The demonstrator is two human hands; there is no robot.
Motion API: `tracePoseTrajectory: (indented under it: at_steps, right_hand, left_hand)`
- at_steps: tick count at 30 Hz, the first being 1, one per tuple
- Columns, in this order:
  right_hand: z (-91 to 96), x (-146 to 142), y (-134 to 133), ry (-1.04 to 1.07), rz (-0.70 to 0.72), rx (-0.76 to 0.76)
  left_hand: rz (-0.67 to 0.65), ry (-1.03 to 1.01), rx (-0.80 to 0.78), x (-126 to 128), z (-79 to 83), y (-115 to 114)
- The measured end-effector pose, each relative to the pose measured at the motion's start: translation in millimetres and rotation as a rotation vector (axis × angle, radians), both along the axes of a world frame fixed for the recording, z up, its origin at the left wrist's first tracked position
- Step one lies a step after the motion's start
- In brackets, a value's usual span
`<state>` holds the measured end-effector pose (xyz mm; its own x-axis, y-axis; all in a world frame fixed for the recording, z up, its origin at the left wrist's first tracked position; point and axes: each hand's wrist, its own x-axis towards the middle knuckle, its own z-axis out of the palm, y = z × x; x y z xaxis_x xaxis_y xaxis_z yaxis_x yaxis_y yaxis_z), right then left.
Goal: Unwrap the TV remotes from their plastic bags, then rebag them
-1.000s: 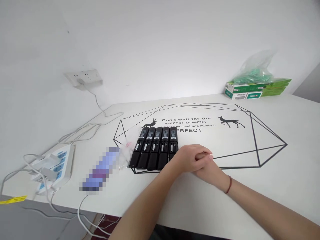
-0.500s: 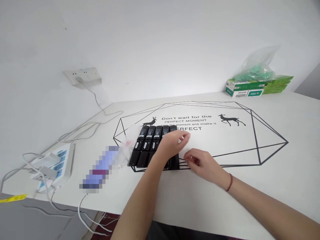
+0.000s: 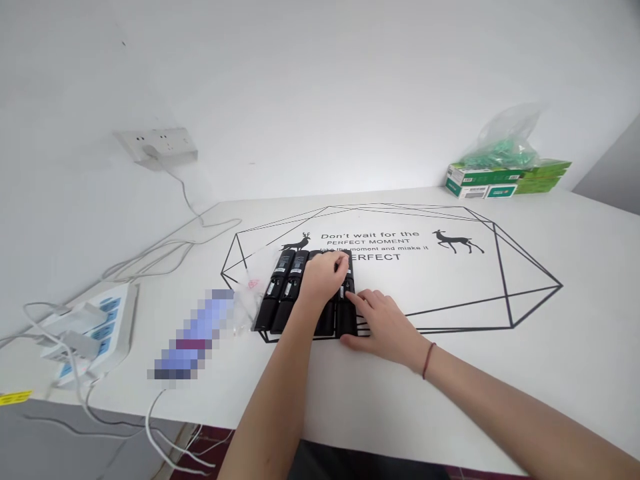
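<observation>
Several black remote controls (image 3: 276,293) lie side by side, backs up, with open battery compartments showing on some of them. My left hand (image 3: 325,277) is over the middle of the row with its fingers curled closed. What it holds, if anything, is hidden, and it covers part of the remotes beneath. At the right end of the row lies another remote control (image 3: 347,315). My right hand (image 3: 383,327) touches this one from the right, index fingertip at the battery compartment and thumb near the lower end. Its thumb and fingers are spread apart.
Left of the remotes are a clear plastic bag (image 3: 245,308) and a blurred-out bluish rectangular object (image 3: 195,337). A white power strip (image 3: 120,333) with plugs and cables sits farther left. Green and white boxes (image 3: 483,183) under a plastic bag (image 3: 505,150) stand at the back right.
My right hand has moved left onto the rightmost remote, and its fingers have spread from a pinch. My left hand has shifted slightly left, uncovering more of that remote.
</observation>
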<state>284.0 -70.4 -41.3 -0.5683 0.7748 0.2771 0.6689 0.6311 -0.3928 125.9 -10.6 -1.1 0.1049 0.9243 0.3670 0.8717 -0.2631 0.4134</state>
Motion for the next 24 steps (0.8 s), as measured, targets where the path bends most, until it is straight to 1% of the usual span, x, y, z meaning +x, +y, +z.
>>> tracePoseTrajectory:
  at_steps: [3,6,8,13,17,20,22,24]
  right_hand:
    - [1.4,0,0,0.014,-0.004,0.005]
    - [4.0,5,-2,0.046,0.004,-0.004]
    - [6.5,8,-6,0.040,0.002,-0.013]
    - [16.5,19,-16,-0.036,-0.002,-0.045]
    - [25.1,28,-18,-0.069,0.073,-0.068]
    - [28.7,33,-18,-0.089,0.153,-0.064]
    - [29.5,34,-17,-0.107,0.163,-0.046]
    - [29.7,34,-16,-0.135,0.142,-0.025]
  left_hand:
    - [0.081,0.033,0.046,1,-1.4,-1]
    - [0.140,0.050,0.020,2,-3.1,-3]
    - [0.150,0.074,0.002,5,-4.8,-4]
    - [0.108,0.088,-0.086,20,-13.1,-10]
    - [0.058,0.093,-0.135,30,-21.6,-16]
    - [0.020,0.122,-0.153,33,-24.7,-18]
    - [0.007,0.138,-0.167,33,-24.8,-17]
    - [-0.009,0.133,-0.178,33,-24.1,-16]
